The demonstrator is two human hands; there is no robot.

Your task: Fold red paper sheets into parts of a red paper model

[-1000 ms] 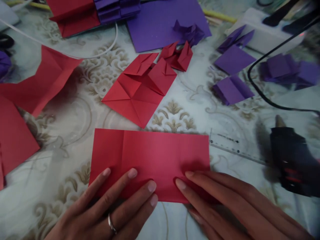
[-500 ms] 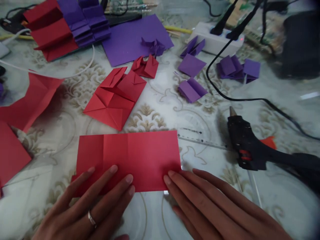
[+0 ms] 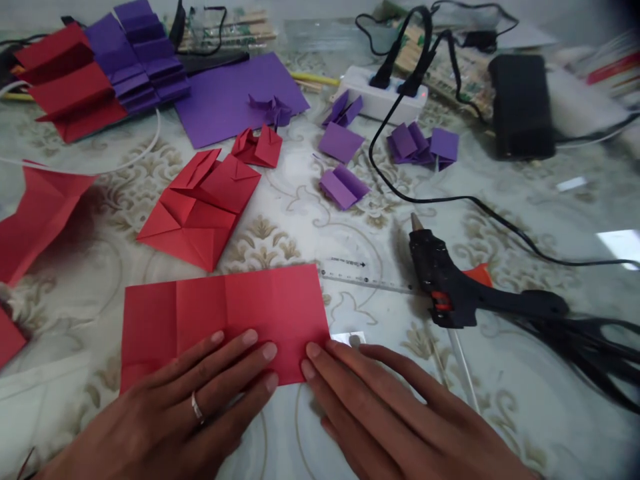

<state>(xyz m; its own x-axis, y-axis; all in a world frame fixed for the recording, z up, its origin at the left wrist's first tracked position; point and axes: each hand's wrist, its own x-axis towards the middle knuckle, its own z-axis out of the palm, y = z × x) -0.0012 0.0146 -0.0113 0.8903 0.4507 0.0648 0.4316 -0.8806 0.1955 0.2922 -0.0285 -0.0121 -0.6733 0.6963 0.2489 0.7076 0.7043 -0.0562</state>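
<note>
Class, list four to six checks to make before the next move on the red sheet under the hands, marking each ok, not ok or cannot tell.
1. Left hand flat on the red sheet: ok.
2. Right hand fingertips at the red sheet's right edge: ok.
3. Red sheet lying flat on the table: ok.
4. Glue gun apart from the red sheet: ok.
5. Clear ruler free of the red sheet's corner: cannot tell.
</note>
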